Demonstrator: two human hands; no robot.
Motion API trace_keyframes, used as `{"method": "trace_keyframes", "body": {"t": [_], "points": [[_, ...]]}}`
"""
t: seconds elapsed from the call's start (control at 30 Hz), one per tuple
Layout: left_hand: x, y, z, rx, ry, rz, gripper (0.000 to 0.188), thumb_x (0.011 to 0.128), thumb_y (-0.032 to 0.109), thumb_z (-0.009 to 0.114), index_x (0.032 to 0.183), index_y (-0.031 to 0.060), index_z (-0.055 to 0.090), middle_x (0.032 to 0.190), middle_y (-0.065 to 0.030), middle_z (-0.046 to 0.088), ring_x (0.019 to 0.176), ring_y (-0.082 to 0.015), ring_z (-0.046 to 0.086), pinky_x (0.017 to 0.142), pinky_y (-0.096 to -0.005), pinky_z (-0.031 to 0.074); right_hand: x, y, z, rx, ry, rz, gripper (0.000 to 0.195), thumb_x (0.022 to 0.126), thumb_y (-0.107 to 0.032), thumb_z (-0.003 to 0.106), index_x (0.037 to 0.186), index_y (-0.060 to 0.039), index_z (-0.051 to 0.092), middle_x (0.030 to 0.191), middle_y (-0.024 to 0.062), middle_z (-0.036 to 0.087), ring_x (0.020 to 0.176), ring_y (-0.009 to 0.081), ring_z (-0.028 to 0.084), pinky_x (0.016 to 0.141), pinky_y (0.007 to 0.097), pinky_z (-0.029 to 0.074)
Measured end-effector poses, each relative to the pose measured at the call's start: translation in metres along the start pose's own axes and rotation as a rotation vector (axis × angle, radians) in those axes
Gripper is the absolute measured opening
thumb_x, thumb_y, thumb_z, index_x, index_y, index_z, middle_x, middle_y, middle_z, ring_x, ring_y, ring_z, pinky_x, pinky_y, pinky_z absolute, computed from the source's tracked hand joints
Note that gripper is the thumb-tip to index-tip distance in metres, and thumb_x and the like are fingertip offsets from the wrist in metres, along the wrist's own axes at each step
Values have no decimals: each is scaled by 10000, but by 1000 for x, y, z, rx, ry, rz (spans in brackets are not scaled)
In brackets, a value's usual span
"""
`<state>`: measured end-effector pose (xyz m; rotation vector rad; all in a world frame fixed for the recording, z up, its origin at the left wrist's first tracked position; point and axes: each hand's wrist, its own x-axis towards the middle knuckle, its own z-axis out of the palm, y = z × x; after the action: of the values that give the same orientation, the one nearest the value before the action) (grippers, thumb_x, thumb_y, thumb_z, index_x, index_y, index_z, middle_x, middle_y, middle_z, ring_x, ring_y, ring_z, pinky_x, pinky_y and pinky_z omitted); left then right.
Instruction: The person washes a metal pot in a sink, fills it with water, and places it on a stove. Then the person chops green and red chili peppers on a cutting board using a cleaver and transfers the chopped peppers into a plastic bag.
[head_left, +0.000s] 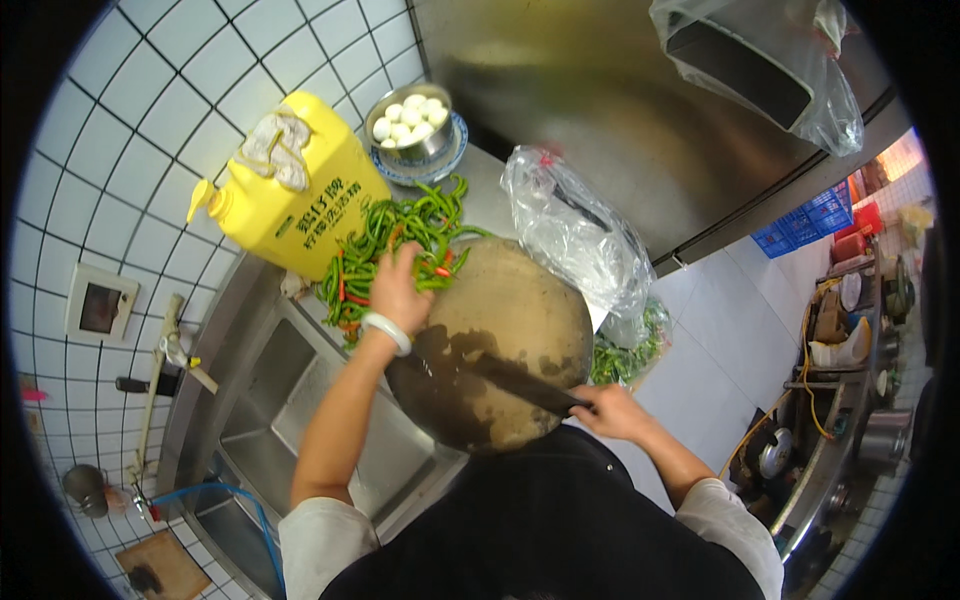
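Note:
My left hand, with a white bangle at its wrist, reaches into a heap of long green chili peppers with a few red ones among them. Its fingertips are among the peppers, so whether they grip any cannot be seen. My right hand is closed around the handle of a dark-bladed kitchen knife. The blade lies over a thick round wooden chopping block, whose left and near parts are dark and wet. The heap lies against the block's far left edge.
Left of the block is a stainless steel sink. A yellow plastic jug stands behind it, near a steel bowl of eggs on a plate. A clear plastic bag lies at the block's far right; bagged greens sit lower down.

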<state>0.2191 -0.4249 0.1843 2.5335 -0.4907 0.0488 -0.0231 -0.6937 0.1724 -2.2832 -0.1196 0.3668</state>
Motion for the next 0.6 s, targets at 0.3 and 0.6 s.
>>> {"method": "trace_keyframes", "body": {"t": [0.3,0.6], "points": [[-166,51,80,213,-374,141,804,647,256,771,1362,295,406,1416,-192,280,1329,-439,213,998,-657,246,-40,30,4,11,267,320,196,831,-149,617,776,30,559,621,222,560,550,367,572,509,399,430],[-123,-42,80,-84,236,-266,251,745,226,675,875,27,596,715,-127,552,701,-329,563,658,-428,463,-39,41,27,-80,265,251,181,831,-169,603,825,9,569,683,231,583,643,408,583,570,443,451]]}}
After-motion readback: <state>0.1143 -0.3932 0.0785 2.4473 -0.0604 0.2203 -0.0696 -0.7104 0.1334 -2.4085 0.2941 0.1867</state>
